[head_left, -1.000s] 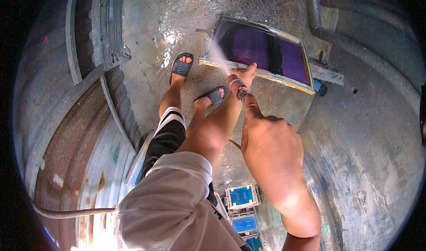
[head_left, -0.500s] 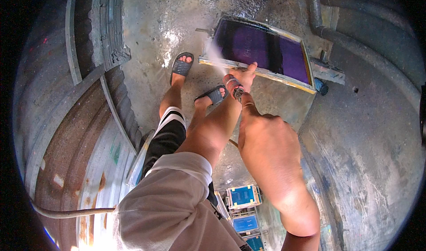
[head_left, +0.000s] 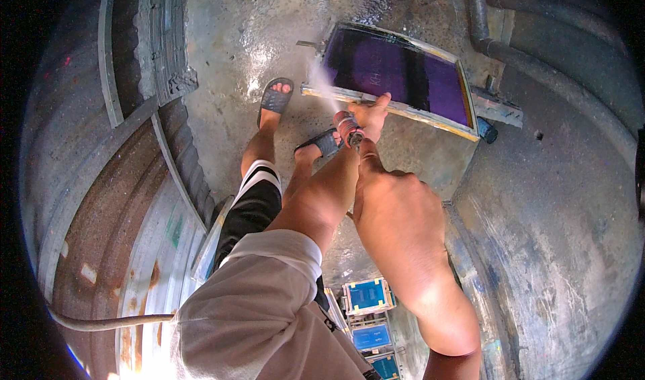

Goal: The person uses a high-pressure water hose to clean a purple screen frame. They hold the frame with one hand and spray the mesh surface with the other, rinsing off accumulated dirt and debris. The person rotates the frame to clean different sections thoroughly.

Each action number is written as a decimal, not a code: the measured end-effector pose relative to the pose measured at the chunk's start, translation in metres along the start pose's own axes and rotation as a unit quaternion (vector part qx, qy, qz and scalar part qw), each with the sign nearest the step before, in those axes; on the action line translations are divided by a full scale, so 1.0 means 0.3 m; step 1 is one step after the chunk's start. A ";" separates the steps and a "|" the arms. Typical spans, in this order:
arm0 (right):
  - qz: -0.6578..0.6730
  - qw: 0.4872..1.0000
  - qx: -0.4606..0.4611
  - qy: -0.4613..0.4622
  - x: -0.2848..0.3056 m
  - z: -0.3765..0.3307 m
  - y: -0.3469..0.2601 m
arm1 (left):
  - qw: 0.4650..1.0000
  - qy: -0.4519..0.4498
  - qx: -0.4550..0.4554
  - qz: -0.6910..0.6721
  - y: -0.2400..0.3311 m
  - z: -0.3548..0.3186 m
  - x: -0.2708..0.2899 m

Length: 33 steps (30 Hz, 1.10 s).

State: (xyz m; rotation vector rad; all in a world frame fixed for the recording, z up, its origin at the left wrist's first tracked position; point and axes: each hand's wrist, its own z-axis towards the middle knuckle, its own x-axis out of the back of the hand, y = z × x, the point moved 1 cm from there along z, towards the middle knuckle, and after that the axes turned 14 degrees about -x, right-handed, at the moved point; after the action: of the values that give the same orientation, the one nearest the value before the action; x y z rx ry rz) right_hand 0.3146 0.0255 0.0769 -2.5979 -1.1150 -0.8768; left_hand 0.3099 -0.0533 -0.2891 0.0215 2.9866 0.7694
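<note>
A screen printing frame (head_left: 393, 77) with purple and black mesh and light lettering stands tilted ahead of me. My left hand (head_left: 369, 116) grips its near edge, thumb up over the rim. My right hand (head_left: 401, 195) is closed round a spray nozzle (head_left: 348, 129) with a red-orange barrel, held close to my left wrist. A white water jet (head_left: 324, 84) leaves its tip toward the frame's left end. My right palm hides the rest of the sprayer.
The concrete floor (head_left: 225, 37) is wet. A metal bar (head_left: 500, 106) and a blue cylinder (head_left: 486, 131) sit by the frame's right end. Pipes (head_left: 531, 57) run along the right wall. Several blue screens (head_left: 368, 296) lean behind me. A hose (head_left: 111, 323) passes at lower left.
My right hand and the spray nozzle have shifted slightly left, and the jet with them. The left hand and the frame stay nearly in place.
</note>
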 end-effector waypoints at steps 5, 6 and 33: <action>0.012 1.000 -0.010 0.012 -0.011 0.015 -0.014 | 1.000 0.010 0.011 0.002 -0.008 0.006 -0.003; 0.009 1.000 -0.017 0.010 -0.013 0.022 -0.013 | 1.000 -0.007 0.016 0.003 -0.007 0.014 0.011; 0.046 0.998 -0.048 0.025 -0.018 0.080 -0.001 | 0.986 0.023 -0.053 0.157 -0.108 0.067 -0.007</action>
State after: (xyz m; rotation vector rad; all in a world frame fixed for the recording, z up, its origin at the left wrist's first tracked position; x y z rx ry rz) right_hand 0.3222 0.0315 0.0544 -2.6629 -0.9560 -0.9919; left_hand 0.3131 -0.0719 -0.3223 0.4856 3.0184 0.9688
